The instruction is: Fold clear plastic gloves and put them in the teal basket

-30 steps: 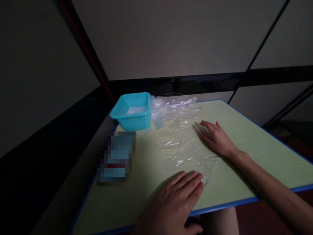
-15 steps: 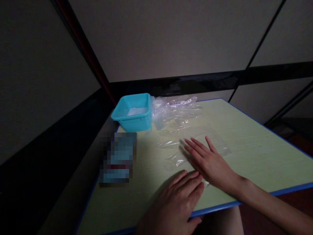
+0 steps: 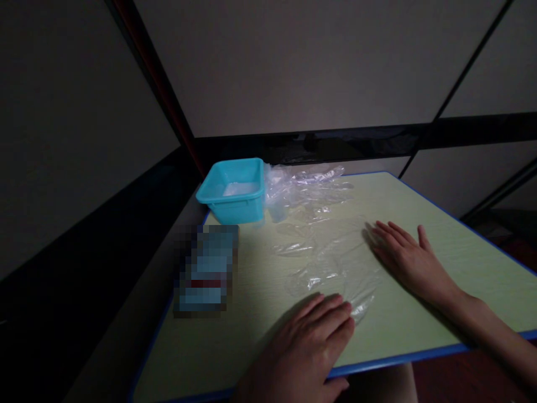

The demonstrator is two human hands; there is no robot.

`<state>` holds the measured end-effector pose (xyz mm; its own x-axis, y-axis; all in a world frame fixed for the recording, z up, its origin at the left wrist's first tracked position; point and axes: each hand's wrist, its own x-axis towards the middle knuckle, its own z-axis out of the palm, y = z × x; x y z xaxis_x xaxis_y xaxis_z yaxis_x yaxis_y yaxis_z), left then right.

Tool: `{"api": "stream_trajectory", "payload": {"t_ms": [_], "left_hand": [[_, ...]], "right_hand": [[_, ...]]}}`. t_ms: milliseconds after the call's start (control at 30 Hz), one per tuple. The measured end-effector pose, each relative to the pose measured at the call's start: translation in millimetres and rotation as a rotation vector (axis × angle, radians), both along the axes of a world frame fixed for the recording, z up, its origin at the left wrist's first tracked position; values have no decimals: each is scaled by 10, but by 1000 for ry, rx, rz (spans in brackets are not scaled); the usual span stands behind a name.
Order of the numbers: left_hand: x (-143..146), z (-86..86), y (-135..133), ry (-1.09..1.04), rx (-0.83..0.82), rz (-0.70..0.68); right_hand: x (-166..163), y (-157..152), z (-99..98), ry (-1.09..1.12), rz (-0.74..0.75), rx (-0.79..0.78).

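Flanking clear plastic (image 3: 319,274) on a blue-edged green table (image 3: 222,352), both hands (image 3: 308,347) (image 3: 413,266) are flattened out before grey panels (image 3: 293,67)

turquoise basin (image 3: 239,211) | green table (image 3: 419,207), far-left corner | pixelated object (image 3: 210,263) | left edge

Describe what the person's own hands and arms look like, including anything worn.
The left hand and right hand are bare, with no glove or ring showing. The right forearm shows no sleeve, watch or bracelet; the left forearm is out of frame.
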<state>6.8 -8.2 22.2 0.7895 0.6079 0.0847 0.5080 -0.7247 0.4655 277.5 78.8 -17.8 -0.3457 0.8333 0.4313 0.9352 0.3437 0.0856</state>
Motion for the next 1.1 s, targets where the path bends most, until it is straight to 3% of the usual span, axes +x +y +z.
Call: {"api": "stream_trajectory", "payload": {"t_ms": [133, 267, 400, 567, 633, 1100], "left_hand": [[0, -9, -2, -6, 5, 12], [5, -14, 3, 10, 12, 7], [6, -5, 2, 26, 15, 6], [17, 3, -6, 32, 20, 11], [23, -2, -9, 24, 21, 18], [20, -21, -5, -17, 32, 19]], "right_hand": [[135, -22, -17, 115, -101, 34], [101, -102, 64, 218, -57, 21], [9, -190, 174, 298, 158, 28], [-185, -383, 267, 256, 569, -149], [-258, -453, 289, 196, 654, -165], [-330, -478, 269, 188, 684, -37]]}}
